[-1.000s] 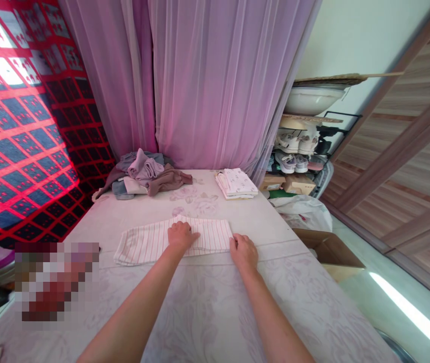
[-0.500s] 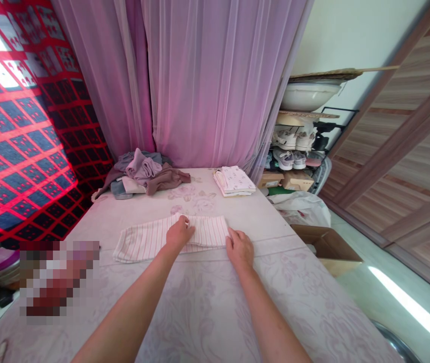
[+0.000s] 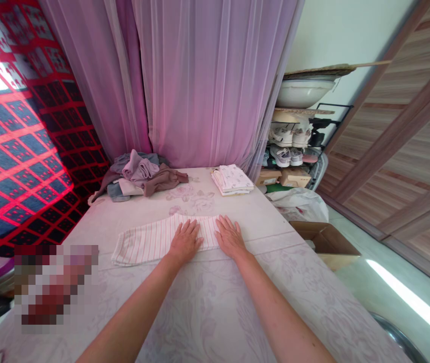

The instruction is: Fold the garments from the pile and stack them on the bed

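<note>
A white garment with pink stripes, folded long and narrow like a pair of trousers, lies across the bed cover in front of me. My left hand rests flat on its middle, fingers stretched out. At its right end, my right hand lies with spread fingers over the edge of the cloth. Neither hand grips anything. Part of the cloth is hidden under the hands.
A heap of crumpled clothes sits at the back left of the flowered bed cover. A neat folded stack lies at the back right. Beyond the right edge stand a cardboard box and a shoe rack.
My left hand has opened from bent fingers to a flat palm on the cloth. The right hand has slid left and forward onto the garment's end. The view has shifted slightly.
</note>
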Demonstrator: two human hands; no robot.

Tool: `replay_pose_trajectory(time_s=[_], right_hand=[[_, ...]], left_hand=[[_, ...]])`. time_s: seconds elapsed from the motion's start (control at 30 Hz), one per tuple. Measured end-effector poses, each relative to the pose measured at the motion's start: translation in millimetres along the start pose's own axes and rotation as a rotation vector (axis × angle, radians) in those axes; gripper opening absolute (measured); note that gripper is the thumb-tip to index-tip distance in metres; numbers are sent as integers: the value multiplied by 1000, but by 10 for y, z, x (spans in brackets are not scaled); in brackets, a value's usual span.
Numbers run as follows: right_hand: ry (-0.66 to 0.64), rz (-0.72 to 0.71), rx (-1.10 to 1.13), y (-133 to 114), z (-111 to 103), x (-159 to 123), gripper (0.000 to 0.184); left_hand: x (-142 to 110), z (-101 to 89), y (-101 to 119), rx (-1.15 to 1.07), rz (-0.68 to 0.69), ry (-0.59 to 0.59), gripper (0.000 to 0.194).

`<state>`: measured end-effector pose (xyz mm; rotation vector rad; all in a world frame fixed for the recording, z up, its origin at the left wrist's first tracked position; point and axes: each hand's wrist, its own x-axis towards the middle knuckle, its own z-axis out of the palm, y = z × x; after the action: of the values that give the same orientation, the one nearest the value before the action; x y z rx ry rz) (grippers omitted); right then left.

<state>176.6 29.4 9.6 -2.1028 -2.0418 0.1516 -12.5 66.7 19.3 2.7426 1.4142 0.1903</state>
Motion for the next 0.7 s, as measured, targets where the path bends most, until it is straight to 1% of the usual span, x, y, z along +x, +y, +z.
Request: replay_pose_trajectory(time_s=[0.1, 0.23, 0.33, 0.43, 0.5, 0.57, 0.63, 0.7], right_hand=[[-129, -19, 0, -9, 11, 132, 58], [-194, 3, 27, 0, 72, 198, 61], [-190, 24, 41, -9, 88, 172, 60], [-96, 54, 53, -28, 63, 96, 55], [3, 143, 69, -28, 24, 39, 53], [57, 295, 114, -9, -31, 0, 53], [18, 437, 217, 28, -93, -10, 49], [-61, 495, 338, 68, -152, 4, 39]], left_hand=[[-37, 118, -20, 12, -41, -24, 57], [-61, 203, -52, 20, -53, 4, 59], [-54, 218, -61, 10, -77, 12, 62], [-42, 204, -50, -13, -103, -13, 66], [-39, 187, -35, -25, -116, -29, 67], [-42, 173, -17, -38, -128, -40, 68], [-45, 162, -7, -63, -136, -48, 69], [-38, 147, -11, -114, -139, -64, 70]])
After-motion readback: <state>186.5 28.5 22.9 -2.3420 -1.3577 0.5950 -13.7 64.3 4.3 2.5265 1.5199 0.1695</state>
